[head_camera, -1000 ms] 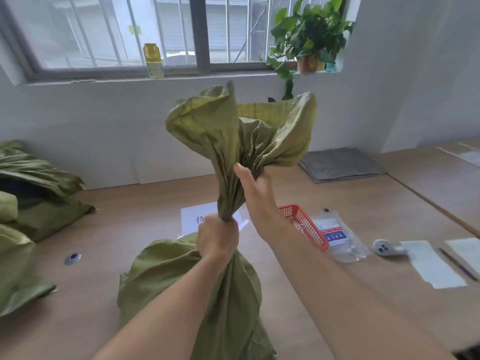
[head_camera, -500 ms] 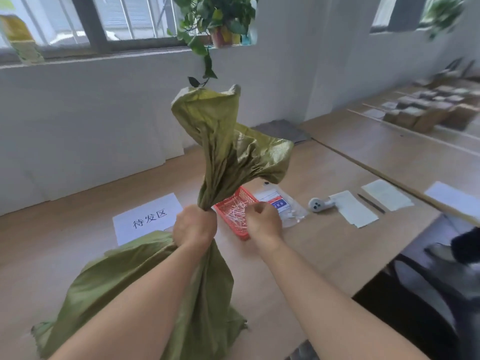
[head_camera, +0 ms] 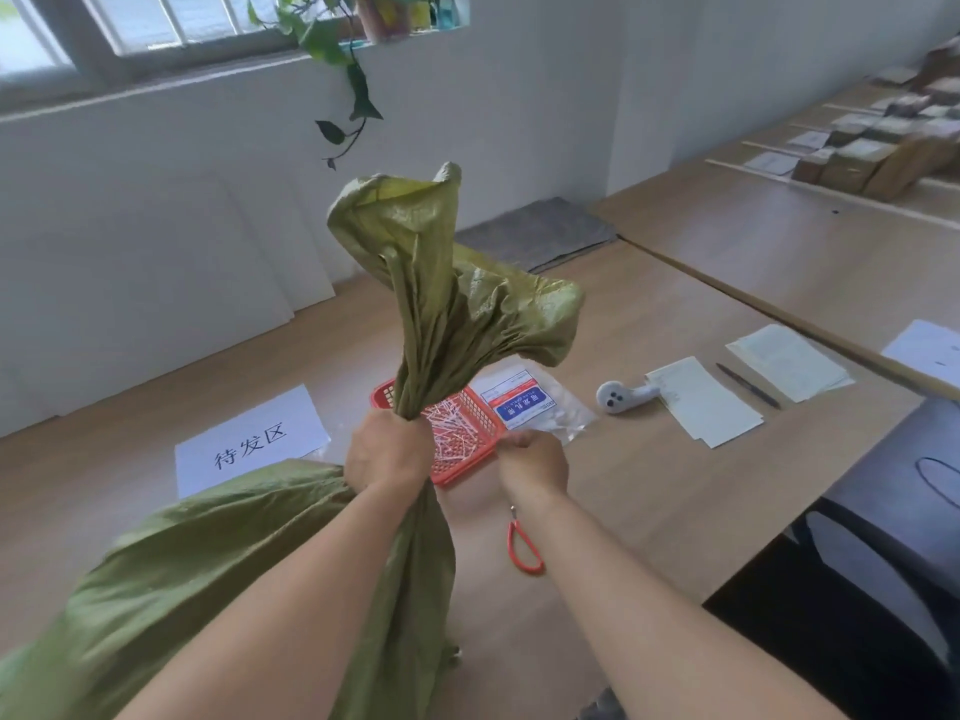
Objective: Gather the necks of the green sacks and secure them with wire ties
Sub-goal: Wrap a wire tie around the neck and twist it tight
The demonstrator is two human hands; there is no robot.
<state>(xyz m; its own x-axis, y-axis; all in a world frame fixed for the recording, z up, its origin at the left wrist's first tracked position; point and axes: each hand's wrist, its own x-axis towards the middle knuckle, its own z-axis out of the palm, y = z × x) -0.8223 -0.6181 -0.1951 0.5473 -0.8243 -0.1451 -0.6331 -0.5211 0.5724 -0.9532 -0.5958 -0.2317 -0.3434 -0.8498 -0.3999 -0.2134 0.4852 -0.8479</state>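
Green woven plastic sack (head_camera: 218, 574) lies slumped on the pale wooden table (head_camera: 649, 501), body off to your left; its gathered neck (head_camera: 415, 356) stands upright and twisted, mouth flaring loose above.

Your left hand (head_camera: 387, 449) is fisted tight round the base of that neck; your right hand (head_camera: 532, 459) is at the near corner of the red plastic mesh basket (head_camera: 460, 472), fingers curled; can't tell if it has a tie pinched.

White wire ties (head_camera: 449, 436) sit tangled in the basket, just behind the neck; red-handled tool (head_camera: 524, 550) lies beside your right forearm.

Risks, my read:
- a one-handed pick from that tangle may drag out several ties or tip the basket;
- if the left fist slackens while you fish, the twist unwinds and the gather spreads;
- a tie set high on the flare would slip off, so wrap just above the fist.
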